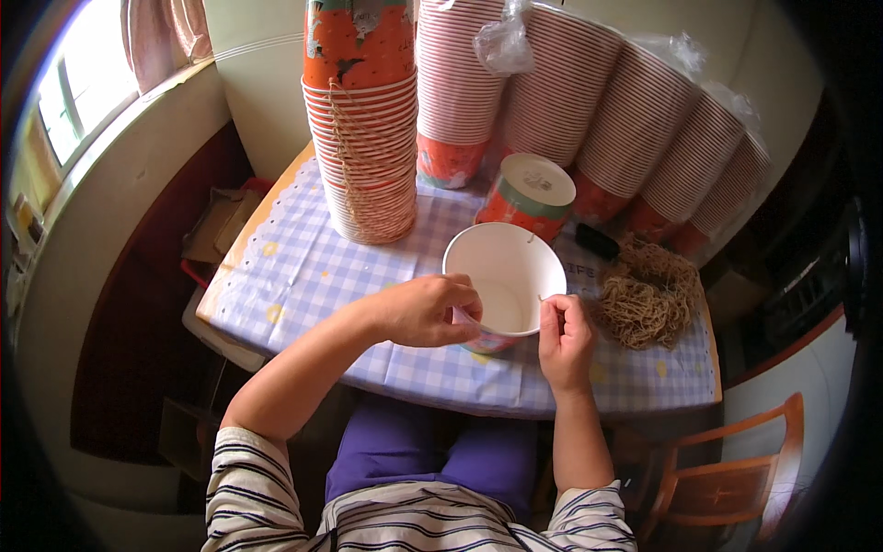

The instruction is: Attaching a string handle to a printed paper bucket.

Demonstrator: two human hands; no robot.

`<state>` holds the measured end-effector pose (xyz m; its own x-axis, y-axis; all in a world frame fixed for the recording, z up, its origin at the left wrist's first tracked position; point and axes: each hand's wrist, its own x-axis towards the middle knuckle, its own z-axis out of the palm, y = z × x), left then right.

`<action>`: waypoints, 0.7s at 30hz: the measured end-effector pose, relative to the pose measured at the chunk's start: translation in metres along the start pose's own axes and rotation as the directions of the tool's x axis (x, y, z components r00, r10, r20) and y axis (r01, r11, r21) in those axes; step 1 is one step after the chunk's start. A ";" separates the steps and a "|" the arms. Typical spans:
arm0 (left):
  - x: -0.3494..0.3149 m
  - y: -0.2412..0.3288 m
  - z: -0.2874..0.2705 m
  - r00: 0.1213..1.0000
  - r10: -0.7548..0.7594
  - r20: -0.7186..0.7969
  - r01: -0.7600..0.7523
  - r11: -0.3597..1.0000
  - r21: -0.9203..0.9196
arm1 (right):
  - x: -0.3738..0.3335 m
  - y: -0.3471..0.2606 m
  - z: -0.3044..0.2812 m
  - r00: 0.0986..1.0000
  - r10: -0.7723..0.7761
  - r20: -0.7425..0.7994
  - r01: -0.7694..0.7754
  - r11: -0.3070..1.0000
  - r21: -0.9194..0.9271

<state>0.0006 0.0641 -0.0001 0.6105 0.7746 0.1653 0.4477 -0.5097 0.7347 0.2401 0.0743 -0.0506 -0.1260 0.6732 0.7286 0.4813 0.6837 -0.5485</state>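
A paper bucket (506, 267) with a white inside stands upright on the table in front of me, its mouth tilted toward me. My left hand (428, 311) is at its left rim, fingers curled in and thumb close to the fingertips; what they pinch, if anything, is too small to make out. At the right rim, my right hand (563, 342) is closed in a pinch, and its grip cannot be made out either. A small bit of cord shows at the bucket's far rim. Right of my right hand lies a tangled heap of brown twine cords (651, 299).
A tall stack of orange paper buckets (372, 156) with twine handles rises at left. Several bucket stacks (561, 92), some with clear plastic, line the back. An upside-down bucket (538, 189) and a black object (598, 242) sit nearer. A checked cloth (303, 285) covers the table; a wooden chair (736, 460) stands at right.
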 end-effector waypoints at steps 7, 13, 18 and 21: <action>-0.002 -0.005 0.021 0.975 -0.049 -0.216 0.071 0.993 0.093 | 0.002 -0.002 -0.001 1.000 -0.024 -0.004 0.024 1.000 -0.001; -0.009 -0.014 0.026 0.960 0.027 -0.278 -0.031 0.999 -0.010 | 0.001 -0.004 -0.002 1.000 -0.010 0.018 0.010 1.000 -0.020; -0.013 -0.015 0.026 0.923 0.086 -0.375 -0.092 0.996 0.002 | 0.002 -0.005 -0.003 1.000 -0.003 0.010 0.003 1.000 0.020; -0.024 -0.013 0.034 0.830 0.062 -0.554 -0.068 0.998 0.010 | 0.006 -0.005 -0.013 1.000 0.000 0.028 -0.002 0.998 0.057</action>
<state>0.0023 0.0398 -0.0356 0.1727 0.8187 0.5477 0.4118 -0.5651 0.7149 0.2487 0.0712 -0.0386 -0.1502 0.6808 0.7169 0.4312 0.6976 -0.5722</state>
